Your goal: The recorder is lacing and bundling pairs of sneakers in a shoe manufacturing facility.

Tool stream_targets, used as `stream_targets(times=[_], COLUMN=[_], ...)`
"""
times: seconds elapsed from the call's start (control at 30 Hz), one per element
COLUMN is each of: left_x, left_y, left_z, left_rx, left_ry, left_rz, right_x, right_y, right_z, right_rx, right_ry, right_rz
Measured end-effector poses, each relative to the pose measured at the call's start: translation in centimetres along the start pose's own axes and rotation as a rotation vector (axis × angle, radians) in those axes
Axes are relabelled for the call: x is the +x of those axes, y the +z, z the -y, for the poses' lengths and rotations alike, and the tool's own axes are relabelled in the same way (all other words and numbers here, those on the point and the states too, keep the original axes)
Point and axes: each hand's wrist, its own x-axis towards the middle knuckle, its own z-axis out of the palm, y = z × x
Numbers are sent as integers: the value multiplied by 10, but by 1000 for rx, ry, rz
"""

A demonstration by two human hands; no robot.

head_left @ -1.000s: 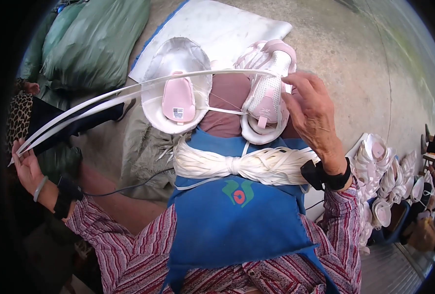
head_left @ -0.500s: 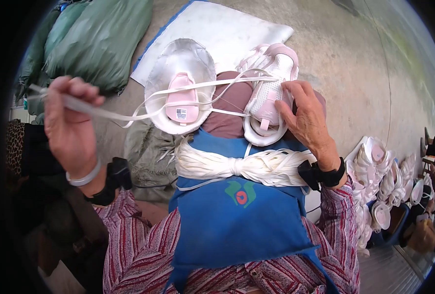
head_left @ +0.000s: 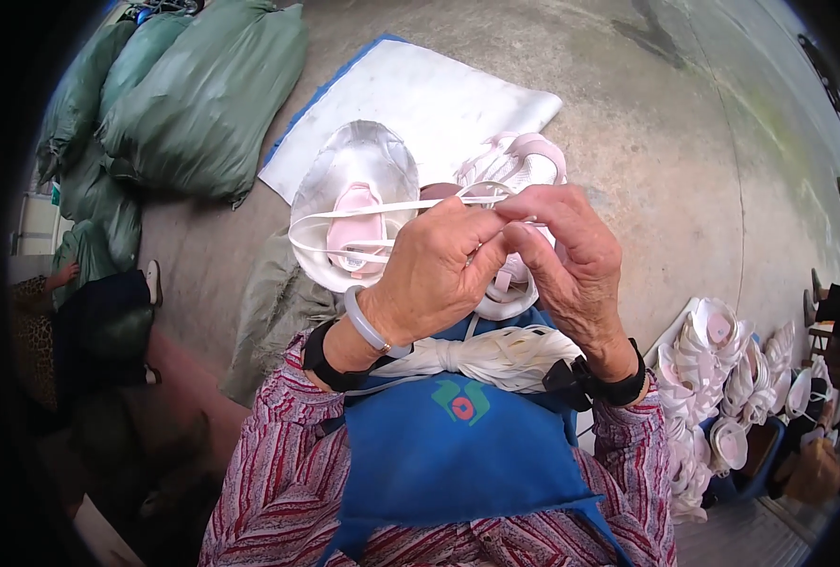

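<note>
Strap (head_left: 363, 210) end behind fingers (head_left: 481, 248).

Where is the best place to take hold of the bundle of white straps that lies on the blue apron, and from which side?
Probably at its knotted middle, from above. The bundle of white straps lies across the blue apron, pinched in at the centre where it is tied, so fingers could close around that narrow waist. Its ends fan out loose. Both the left hand and right hand are busy with a white band above it.

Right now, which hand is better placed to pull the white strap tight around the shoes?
Probably left: the left hand pinches the white strap running leftward, with free room there; the right hand steadies the pink shoes.
</note>
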Motion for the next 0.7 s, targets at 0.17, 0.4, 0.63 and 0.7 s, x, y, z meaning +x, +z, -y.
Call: stream_targets(times=[0.17,0.4,0.63,0.7], left_x=[-4,-5,-8,-10], left_y=[3,13,12,4], left_z=[7,10,3,12], left_rx=[-684,-1561,-1203,-917], left_ry=[-295,-654,-595,-443], left_rz=[155,305,137,-95], right_x=[0,-8,-9,-9], right_y=[-1,-5,-17,-33], right_z=[8,5,3,9], right_rx=[237,553,465,713], right_ry=[193,456,386,408], right_rz=[53,100,-35,-162])
